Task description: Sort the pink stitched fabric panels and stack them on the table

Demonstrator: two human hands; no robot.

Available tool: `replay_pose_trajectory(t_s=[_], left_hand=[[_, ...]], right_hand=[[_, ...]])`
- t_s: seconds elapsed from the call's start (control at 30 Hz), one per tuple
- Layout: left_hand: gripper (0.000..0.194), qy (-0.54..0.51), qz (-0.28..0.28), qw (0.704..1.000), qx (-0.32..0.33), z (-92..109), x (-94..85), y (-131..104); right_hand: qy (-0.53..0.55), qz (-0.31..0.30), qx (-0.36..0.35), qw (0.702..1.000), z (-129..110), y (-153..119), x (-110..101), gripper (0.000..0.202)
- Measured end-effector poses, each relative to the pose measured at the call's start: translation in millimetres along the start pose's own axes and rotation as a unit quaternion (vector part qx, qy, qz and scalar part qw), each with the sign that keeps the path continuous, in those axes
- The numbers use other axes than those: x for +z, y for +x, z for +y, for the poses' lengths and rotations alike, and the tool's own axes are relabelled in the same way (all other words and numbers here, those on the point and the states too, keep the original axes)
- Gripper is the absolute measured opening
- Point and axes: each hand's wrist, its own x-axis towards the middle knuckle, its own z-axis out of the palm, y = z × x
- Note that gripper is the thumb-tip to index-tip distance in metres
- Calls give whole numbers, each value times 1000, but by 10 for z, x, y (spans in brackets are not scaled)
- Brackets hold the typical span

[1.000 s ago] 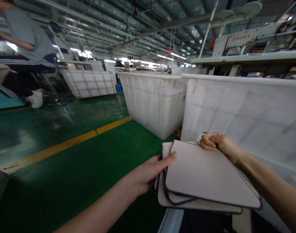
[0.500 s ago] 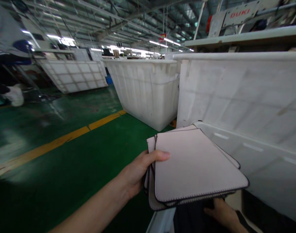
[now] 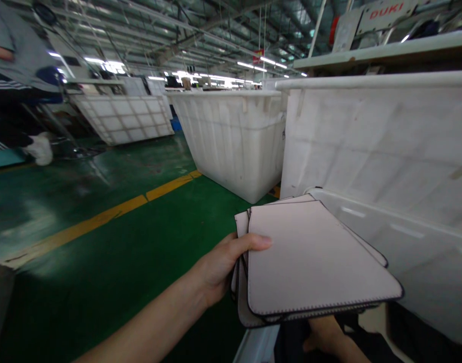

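Several dark-edged pale panels [image 3: 322, 262] in the left hand [image 3: 224, 263]

A left hand [image 3: 219, 267] grips a loose stack of pale, dark-edged panels [image 3: 318, 257], thumb on top. The right hand [image 3: 325, 335] is partly hidden beneath. White bins [image 3: 231, 141] stand ahead on a green floor [image 3: 132, 247].

The single view looks out from the wearer's head, facing forward and down. The left hand [image 3: 225, 259] and panels [image 3: 322, 257] sit close below it; bins [image 3: 227, 138] stand farther off, with floor [image 3: 166, 227] and roof [image 3: 219, 27] both in frame.
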Motion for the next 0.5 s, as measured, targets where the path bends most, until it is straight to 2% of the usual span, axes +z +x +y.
replay_pose_trajectory(t_s=[0.1, 0.2, 0.3, 0.37, 0.5], left_hand=[[47, 0, -9, 1000, -7, -17, -22, 14], [47, -2, -18, 1000, -13, -37, -37, 35], [46, -9, -19, 1000, -18, -51, -34, 37], [45, -7, -13, 1000, -19, -58, -30, 28], [44, -1, -13, 1000, -2, -71, -36, 15]], right_hand=[[9, -16, -49, 999, -124, -67, -157, 78], [11, -12, -110, 994, -196, -267, -400, 68], [-12, -2, -122, 992, -196, -393, -517, 66], [-27, -10, -112, 993, -210, -366, -455, 68], [-44, -24, -95, 994, -365, -186, -181, 67]])
